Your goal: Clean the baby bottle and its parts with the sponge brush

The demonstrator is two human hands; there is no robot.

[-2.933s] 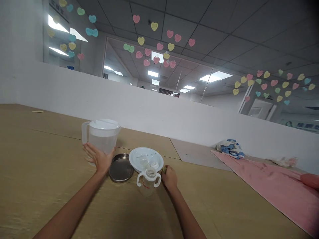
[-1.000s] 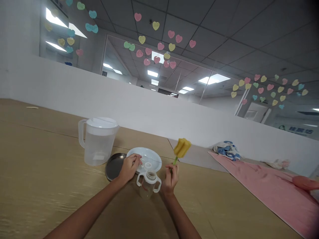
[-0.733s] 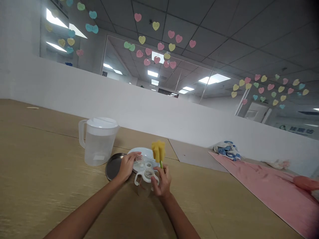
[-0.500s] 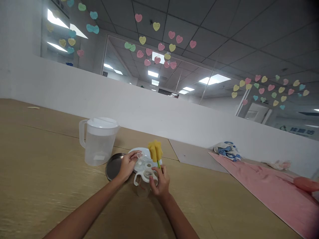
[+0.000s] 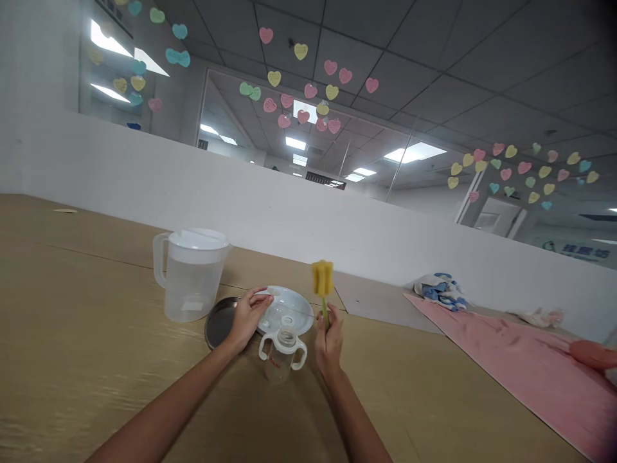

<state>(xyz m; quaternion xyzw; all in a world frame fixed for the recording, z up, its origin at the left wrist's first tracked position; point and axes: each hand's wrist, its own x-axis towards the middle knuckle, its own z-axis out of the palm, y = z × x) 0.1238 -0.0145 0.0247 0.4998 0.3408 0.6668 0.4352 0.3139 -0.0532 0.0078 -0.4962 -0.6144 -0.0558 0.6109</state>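
My right hand (image 5: 328, 339) is closed round the green stem of a yellow sponge brush (image 5: 322, 278), which it holds upright above the table. My left hand (image 5: 247, 314) rests at the near rim of a white plate (image 5: 299, 307) and pinches a small clear part, too small to name. A clear baby bottle (image 5: 281, 348) with two white handles and no cap stands between my hands. A white ring lies on the plate behind it.
A clear plastic jug (image 5: 191, 274) with a white lid stands to the left, a round metal dish (image 5: 219, 319) beside the plate. A pink mat (image 5: 520, 366) and a bundled blue-white cloth (image 5: 441, 289) lie to the right. A white partition runs behind the wooden table.
My right hand has lifted the sponge brush away from the bottle's handle and moved right, the brush standing upright. My left hand stays at the plate with the small clear part.
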